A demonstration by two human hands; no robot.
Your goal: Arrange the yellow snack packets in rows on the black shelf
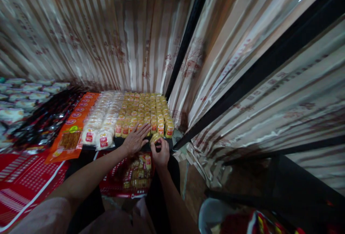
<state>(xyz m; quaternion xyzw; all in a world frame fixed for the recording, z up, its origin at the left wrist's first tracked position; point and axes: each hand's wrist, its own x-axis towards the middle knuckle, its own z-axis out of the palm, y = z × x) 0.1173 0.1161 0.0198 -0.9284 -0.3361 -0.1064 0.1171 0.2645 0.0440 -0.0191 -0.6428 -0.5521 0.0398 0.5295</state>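
Observation:
My left hand point(137, 139) lies with its fingers stretched out over the front of the rows of small yellow-wrapped snack packets point(145, 110). To its right, my right hand point(161, 152) pinches one yellow-wrapped snack packet point(155, 137) between thumb and fingers, just before the front edge of the rows. Several of the front packets stand upright with red and white labels facing me. Left of them run two rows of white round snack packs point(104, 139) in clear wrap.
A red basket point(113, 185) between my legs holds more yellow packets; another red basket point(29, 180) is at left. An orange snack bag point(68, 139), dark packets point(45, 119) and white packs stand left. Black poles point(185, 43) cross before the curtain point(129, 29). A pale bucket point(207, 212) sits lower right.

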